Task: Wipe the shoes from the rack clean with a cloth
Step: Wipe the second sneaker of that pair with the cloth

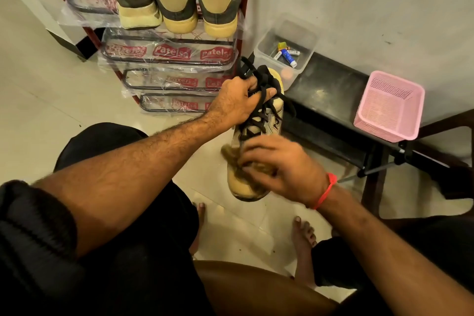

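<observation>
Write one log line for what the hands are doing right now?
left hand: grips shoe by laces | right hand: presses cloth on toe | rack: three shoes wait

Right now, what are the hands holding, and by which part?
Left hand grips the shoe at its laced tongue end. Right hand presses a cloth against the toe.

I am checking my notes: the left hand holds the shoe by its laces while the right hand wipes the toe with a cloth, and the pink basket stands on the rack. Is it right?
Not quite. The head view shows the pink basket on the dark bench, not on the rack. The rest holds.
</observation>
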Demonstrator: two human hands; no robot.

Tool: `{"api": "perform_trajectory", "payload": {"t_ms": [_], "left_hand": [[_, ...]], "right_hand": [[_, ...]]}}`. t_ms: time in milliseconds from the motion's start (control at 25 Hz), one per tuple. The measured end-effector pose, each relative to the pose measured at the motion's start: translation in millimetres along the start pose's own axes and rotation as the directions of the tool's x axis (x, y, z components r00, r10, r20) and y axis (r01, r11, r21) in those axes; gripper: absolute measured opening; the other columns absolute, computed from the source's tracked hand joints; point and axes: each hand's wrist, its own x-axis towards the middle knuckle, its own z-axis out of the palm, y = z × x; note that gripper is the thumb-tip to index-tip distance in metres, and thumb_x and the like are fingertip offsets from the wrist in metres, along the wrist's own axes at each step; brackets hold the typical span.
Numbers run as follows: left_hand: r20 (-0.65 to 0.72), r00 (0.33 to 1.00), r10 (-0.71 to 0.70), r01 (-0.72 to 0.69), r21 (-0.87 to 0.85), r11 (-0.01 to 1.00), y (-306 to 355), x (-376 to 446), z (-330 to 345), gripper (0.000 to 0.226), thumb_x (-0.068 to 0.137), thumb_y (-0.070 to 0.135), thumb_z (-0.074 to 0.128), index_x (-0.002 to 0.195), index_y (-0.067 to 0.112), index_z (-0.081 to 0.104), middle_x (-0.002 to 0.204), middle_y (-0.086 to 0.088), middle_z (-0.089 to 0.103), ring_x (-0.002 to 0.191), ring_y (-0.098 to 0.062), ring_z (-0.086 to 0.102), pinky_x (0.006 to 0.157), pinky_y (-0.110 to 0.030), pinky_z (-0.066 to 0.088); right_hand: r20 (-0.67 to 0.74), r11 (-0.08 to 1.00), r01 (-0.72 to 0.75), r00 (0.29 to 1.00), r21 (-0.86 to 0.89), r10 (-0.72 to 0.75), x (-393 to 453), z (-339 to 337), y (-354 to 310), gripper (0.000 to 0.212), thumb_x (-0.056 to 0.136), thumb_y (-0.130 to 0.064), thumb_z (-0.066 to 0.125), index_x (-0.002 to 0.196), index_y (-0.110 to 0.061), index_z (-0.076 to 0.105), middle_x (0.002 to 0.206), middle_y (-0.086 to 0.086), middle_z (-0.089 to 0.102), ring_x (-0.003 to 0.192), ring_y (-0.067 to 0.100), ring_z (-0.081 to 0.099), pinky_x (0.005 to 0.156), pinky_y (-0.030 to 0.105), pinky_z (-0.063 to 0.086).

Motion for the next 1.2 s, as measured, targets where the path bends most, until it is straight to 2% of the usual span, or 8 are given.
{"api": "perform_trajectory", "payload": {"t_ms": [80,240,440,520,720,920,1080,1200], "left_hand": [[0.039,0.999,0.006,-0.006,0.003,1.000,0.5,-0.7,0.5,0.046,0.092,0.038,0.073,0.060,0.026,0.044,0.056,0.011,0.045,0.046,0.002,0.046,0.048,-0.011,0.033],[0.191,0.980,0.060,-0.040,-0.105,0.994,1.4,-2.8,4.5,0.037,0.096,0.030,0.070,0.066,0.013,0.054,0.062,0.003,0.050,0.055,-0.006,0.043,0.056,-0.024,0.037],[0.170,0.984,0.046,-0.012,-0.191,0.981,6.8,-2.2,5.5,0.035,0.095,0.033,0.071,0.067,0.020,0.055,0.059,0.008,0.050,0.050,0.000,0.042,0.050,-0.015,0.036],[0.152,0.988,0.017,0.013,-0.196,0.980,4.8,-1.4,4.1,0.037,0.094,0.036,0.072,0.066,0.019,0.054,0.059,0.007,0.050,0.052,-0.002,0.045,0.052,-0.018,0.039],[0.072,0.993,-0.092,0.098,-0.089,0.991,-1.8,0.0,-0.2,0.041,0.092,0.041,0.073,0.069,0.015,0.051,0.062,0.002,0.052,0.059,-0.012,0.051,0.055,-0.026,0.042],[0.135,0.990,-0.051,0.067,-0.117,0.991,5.4,-2.3,7.8,0.040,0.092,0.038,0.073,0.074,0.005,0.060,0.063,0.000,0.053,0.053,-0.003,0.046,0.051,-0.019,0.038],[0.081,0.993,-0.081,0.089,-0.096,0.991,0.8,0.6,4.0,0.043,0.090,0.040,0.075,0.066,0.017,0.049,0.061,0.001,0.052,0.055,-0.006,0.051,0.054,-0.035,0.047],[0.082,0.992,-0.097,0.107,-0.129,0.986,0.1,3.4,-2.5,0.040,0.089,0.040,0.075,0.070,0.011,0.056,0.068,-0.009,0.061,0.064,-0.022,0.062,0.066,-0.045,0.056]], "right_hand": [[0.114,0.992,0.120,0.987,-0.043,-0.115,-4.0,5.0,-3.0,0.024,0.091,-0.022,0.066,0.111,-0.010,0.072,0.119,0.010,0.066,0.099,0.029,0.064,0.082,0.046,0.054],[-0.311,0.968,-0.135,0.948,-0.211,0.064,5.9,-30.4,31.9,0.017,0.090,-0.012,0.070,0.105,-0.004,0.074,0.114,0.013,0.068,0.104,0.030,0.064,0.086,0.049,0.052],[-0.438,0.947,-0.298,0.872,-0.116,0.221,6.3,-22.0,27.0,0.015,0.091,-0.010,0.070,0.105,-0.005,0.072,0.113,0.011,0.066,0.108,0.020,0.063,0.094,0.039,0.053],[-0.397,0.955,-0.290,0.886,-0.069,0.240,7.7,-26.1,26.2,0.015,0.090,-0.010,0.071,0.104,-0.005,0.073,0.113,0.010,0.066,0.106,0.017,0.062,0.095,0.035,0.053],[0.115,0.988,-0.054,0.991,-0.142,0.070,4.1,-18.4,7.4,0.025,0.088,-0.027,0.063,0.106,-0.013,0.073,0.116,0.005,0.062,0.097,0.020,0.064,0.079,0.041,0.058],[-0.275,0.933,-0.300,0.931,-0.200,0.240,5.3,-43.1,34.1,0.021,0.087,-0.016,0.068,0.105,-0.006,0.074,0.112,0.012,0.064,0.096,0.026,0.065,0.081,0.047,0.057],[0.141,0.999,-0.041,0.989,-0.030,0.044,-2.2,-18.2,-1.8,0.021,0.087,-0.019,0.070,0.105,-0.010,0.074,0.113,0.007,0.065,0.095,0.020,0.066,0.083,0.039,0.057],[-0.011,0.981,-0.161,0.987,-0.112,0.160,0.9,-31.5,20.4,0.026,0.089,-0.024,0.064,0.107,-0.009,0.073,0.114,0.009,0.063,0.098,0.022,0.064,0.084,0.043,0.057]]}}
